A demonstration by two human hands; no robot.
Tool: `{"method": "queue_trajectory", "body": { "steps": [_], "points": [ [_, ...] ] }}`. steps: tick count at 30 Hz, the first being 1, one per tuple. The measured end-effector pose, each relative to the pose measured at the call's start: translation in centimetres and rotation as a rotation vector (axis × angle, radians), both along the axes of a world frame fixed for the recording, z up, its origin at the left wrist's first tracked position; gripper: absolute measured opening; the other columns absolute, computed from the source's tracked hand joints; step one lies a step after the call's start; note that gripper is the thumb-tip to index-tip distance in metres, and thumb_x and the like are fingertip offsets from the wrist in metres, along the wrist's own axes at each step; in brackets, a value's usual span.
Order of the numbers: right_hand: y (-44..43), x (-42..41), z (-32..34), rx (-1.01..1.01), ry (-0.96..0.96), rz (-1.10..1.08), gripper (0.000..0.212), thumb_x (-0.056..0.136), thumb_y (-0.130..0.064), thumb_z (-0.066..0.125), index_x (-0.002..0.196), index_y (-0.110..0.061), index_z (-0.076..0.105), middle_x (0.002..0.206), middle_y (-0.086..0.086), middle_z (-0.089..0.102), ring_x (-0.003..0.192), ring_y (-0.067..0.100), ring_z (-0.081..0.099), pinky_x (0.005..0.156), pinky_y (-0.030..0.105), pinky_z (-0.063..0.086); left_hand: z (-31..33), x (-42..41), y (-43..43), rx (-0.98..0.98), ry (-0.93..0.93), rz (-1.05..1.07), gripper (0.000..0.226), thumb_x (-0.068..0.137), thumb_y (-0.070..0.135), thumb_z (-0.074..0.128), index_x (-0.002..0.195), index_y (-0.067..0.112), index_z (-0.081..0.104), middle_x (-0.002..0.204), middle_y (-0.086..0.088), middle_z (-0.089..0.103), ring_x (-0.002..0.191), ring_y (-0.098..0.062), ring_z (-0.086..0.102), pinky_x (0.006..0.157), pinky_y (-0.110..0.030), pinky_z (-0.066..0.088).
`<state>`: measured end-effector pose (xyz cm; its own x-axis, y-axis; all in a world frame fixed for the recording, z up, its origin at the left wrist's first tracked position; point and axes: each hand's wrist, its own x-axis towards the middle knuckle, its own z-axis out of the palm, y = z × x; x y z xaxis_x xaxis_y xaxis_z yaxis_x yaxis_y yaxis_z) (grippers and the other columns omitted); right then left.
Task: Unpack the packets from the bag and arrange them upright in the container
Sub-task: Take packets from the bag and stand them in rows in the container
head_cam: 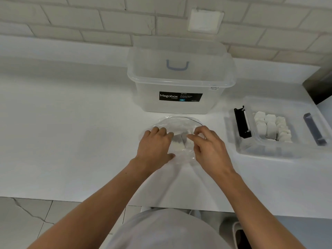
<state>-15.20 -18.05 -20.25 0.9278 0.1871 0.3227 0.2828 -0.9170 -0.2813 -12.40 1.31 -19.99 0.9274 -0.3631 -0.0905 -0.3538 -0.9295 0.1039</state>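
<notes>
On the white counter just in front of the big clear storage box [179, 83], the clear bag [177, 123] is lying limp and crinkly — likely slippery, so its open rim looks the best hold. Both hands are pinching its film: left hand [155, 146] pressing flat, right hand [209, 146] plucking. Small white packets [177, 145] inside are looking light, soft — easily crushed.

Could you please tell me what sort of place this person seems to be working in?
Probably a home kitchen or utility corner: a white countertop against a pale brick-tile wall, a blank wall plate, and a tiled floor below.
</notes>
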Motion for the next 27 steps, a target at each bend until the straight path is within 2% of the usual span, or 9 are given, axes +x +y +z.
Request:
{"method": "queue_trajectory", "body": {
  "steps": [4, 7, 11, 12, 14, 17, 21, 25, 27],
  "points": [
    [-0.4, -0.1, 0.0, 0.093, -0.042, -0.122, 0.037, 0.079, 0.006, 0.074, 0.109, -0.016, 0.076, 0.112, 0.009, 0.046, 0.101, 0.032, 0.052, 0.053, 0.039, 0.054, -0.2, 0.1, 0.2, 0.007, 0.059, -0.038, 0.057, 0.092, 0.057, 0.058, 0.138, 0.025, 0.053, 0.13, 0.002, 0.059, 0.123, -0.023, 0.05, 0.102, -0.035, 0.038],
    [-0.4, -0.1, -0.2, 0.036, -0.053, -0.258, 0.017, 0.085, -0.018, 0.079, 0.103, -0.018, 0.079, 0.113, 0.013, 0.043, 0.108, 0.036, 0.045, 0.061, 0.038, 0.054, 0.1, 0.6, 0.1, 0.051, 0.089, -0.033, 0.054, 0.093, 0.059, 0.056, 0.134, 0.023, 0.057, 0.125, 0.0, 0.061, 0.119, -0.025, 0.055, 0.099, -0.036, 0.041],
    [-0.6, 1.2, -0.2, -0.037, 0.299, -0.391, 0.029, 0.088, -0.048, 0.072, 0.102, -0.023, 0.077, 0.121, 0.008, 0.047, 0.112, 0.034, 0.047, 0.071, 0.038, 0.053, 0.7, 1.7, -1.2, -0.026, 0.082, -0.162, 0.041, 0.097, 0.037, 0.059, 0.136, 0.025, 0.057, 0.123, 0.0, 0.062, 0.115, -0.025, 0.056, 0.092, -0.034, 0.045],
    [-0.7, 1.6, -0.1, -0.044, 0.382, -0.394, 0.028, 0.089, -0.047, 0.071, 0.104, -0.024, 0.072, 0.123, 0.006, 0.048, 0.108, 0.033, 0.05, 0.073, 0.037, 0.051, 0.7, 2.1, -1.7, -0.023, 0.078, -0.2, 0.039, 0.096, 0.031, 0.059, 0.135, 0.025, 0.058, 0.123, 0.0, 0.061, 0.115, -0.025, 0.056, 0.091, -0.034, 0.044],
    [-0.9, 2.3, 0.2, -0.028, 0.469, -0.343, 0.017, 0.088, -0.025, 0.067, 0.104, -0.022, 0.06, 0.122, 0.005, 0.049, 0.093, 0.032, 0.057, 0.07, 0.035, 0.048, 0.5, 3.0, -2.4, 0.045, 0.07, -0.219, 0.042, 0.093, 0.025, 0.061, 0.134, 0.026, 0.058, 0.124, 0.0, 0.06, 0.118, -0.026, 0.055, 0.098, -0.035, 0.04],
    [-1.6, 2.7, 0.6, -0.032, 0.498, -0.304, 0.032, 0.084, -0.002, 0.055, 0.109, -0.021, 0.064, 0.127, 0.006, 0.049, 0.09, 0.034, 0.061, 0.068, 0.034, 0.044, 0.7, 4.0, -2.6, 0.224, 0.093, -0.143, 0.066, 0.083, 0.037, 0.073, 0.141, 0.018, 0.048, 0.136, -0.008, 0.052, 0.131, -0.031, 0.045, 0.116, -0.042, 0.022],
    [-1.4, 2.9, 1.6, -0.194, 0.599, -0.387, 0.03, 0.09, -0.004, 0.046, 0.114, -0.013, 0.061, 0.134, 0.01, 0.042, 0.088, 0.036, 0.051, 0.072, 0.036, 0.04, 1.1, 3.9, -2.8, 0.341, 0.104, -0.133, 0.089, 0.079, 0.044, 0.076, 0.148, 0.007, 0.034, 0.141, -0.011, 0.047, 0.134, -0.031, 0.041, 0.117, -0.041, 0.018],
    [-2.2, 3.4, 1.2, -0.156, 0.721, -0.298, 0.016, 0.09, -0.003, 0.04, 0.1, -0.01, 0.05, 0.119, 0.015, 0.056, 0.091, 0.032, 0.049, 0.076, 0.034, 0.035, 0.4, 3.2, -3.3, 0.291, 0.126, -0.195, 0.074, 0.082, 0.044, 0.074, 0.141, 0.011, 0.043, 0.133, -0.008, 0.051, 0.128, -0.03, 0.046, 0.113, -0.037, 0.024],
    [-2.9, 3.5, 1.0, -0.079, 0.674, -0.278, 0.033, 0.09, -0.001, 0.044, 0.119, -0.01, 0.056, 0.117, 0.014, 0.062, 0.095, 0.031, 0.052, 0.077, 0.034, 0.039, 0.0, 3.0, -3.4, 0.206, 0.107, -0.197, 0.07, 0.081, 0.048, 0.074, 0.137, 0.015, 0.048, 0.13, -0.006, 0.053, 0.126, -0.028, 0.048, 0.112, -0.036, 0.027]
  ]
}}
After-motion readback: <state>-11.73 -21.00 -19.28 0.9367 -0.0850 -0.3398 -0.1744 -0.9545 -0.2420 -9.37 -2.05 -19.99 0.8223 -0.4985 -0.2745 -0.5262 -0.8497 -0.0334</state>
